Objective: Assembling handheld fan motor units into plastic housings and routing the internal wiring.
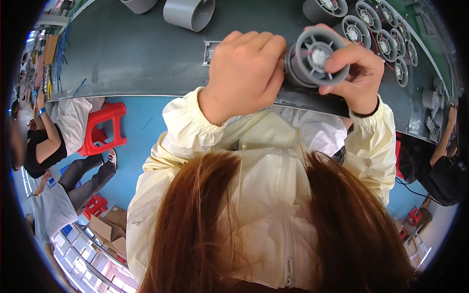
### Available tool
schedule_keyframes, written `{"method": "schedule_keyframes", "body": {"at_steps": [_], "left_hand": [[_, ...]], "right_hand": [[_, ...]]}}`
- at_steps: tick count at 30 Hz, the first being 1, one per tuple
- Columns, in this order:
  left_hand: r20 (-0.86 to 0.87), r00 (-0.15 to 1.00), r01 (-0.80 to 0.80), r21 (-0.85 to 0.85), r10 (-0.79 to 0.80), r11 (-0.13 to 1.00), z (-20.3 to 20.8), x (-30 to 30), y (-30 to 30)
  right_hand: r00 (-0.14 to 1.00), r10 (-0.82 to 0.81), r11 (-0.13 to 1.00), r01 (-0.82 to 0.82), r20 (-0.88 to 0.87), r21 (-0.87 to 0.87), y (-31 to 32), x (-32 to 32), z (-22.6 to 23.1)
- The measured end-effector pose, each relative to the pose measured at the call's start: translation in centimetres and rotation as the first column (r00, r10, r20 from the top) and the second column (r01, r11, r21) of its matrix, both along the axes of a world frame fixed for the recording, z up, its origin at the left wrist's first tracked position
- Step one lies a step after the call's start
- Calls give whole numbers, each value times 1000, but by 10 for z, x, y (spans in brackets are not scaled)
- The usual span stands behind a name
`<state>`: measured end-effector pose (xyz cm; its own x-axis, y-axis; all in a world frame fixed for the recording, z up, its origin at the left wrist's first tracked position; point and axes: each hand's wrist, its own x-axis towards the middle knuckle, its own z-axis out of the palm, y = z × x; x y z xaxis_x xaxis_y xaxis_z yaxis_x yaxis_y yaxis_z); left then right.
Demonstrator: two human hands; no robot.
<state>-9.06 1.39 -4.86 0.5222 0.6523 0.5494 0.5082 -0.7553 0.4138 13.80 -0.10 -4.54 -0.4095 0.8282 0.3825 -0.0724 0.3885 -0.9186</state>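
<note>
My right hand (361,68) is closed on a grey round housing (318,57), near the table's front edge. My left hand (246,73) is curled into a fist beside it; I cannot tell if it holds something. A grey bracket (210,52) lies near this fist. Similar housings (385,45) crowd the right; grey cylinders (188,14) lie farther. The dark table (132,56) has open room at left.

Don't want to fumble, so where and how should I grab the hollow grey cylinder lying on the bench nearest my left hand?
Probably from above, gripping the grey cylinder across its outer wall at mid-length: it lies on its side, open end to the right, curved wall uncovered.
</note>
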Motion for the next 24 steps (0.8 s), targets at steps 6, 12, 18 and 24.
{"method": "schedule_keyframes", "body": {"at_steps": [6, 12, 18, 24], "left_hand": [[-3, 1000, -1, 14, 1, 1000, -2, -1, 1], [46, 999, -11, 24, 10, 1000, 0, -5, -1], [31, 999, -13, 78, 11, 997, -7, -9, -1], [80, 996, 32, 38, -35, 999, -10, -12, 1]], "right_hand": [[1000, 17, 997, -16, 6, -79, -5, -6, 1], [999, -27, 996, 30, 40, -81, -12, -9, 3], [966, -161, 987, 160, 203, 21, -19, -10, 5], [953, -177, 984, 177, 247, 22, -22, -13, 10]]}}
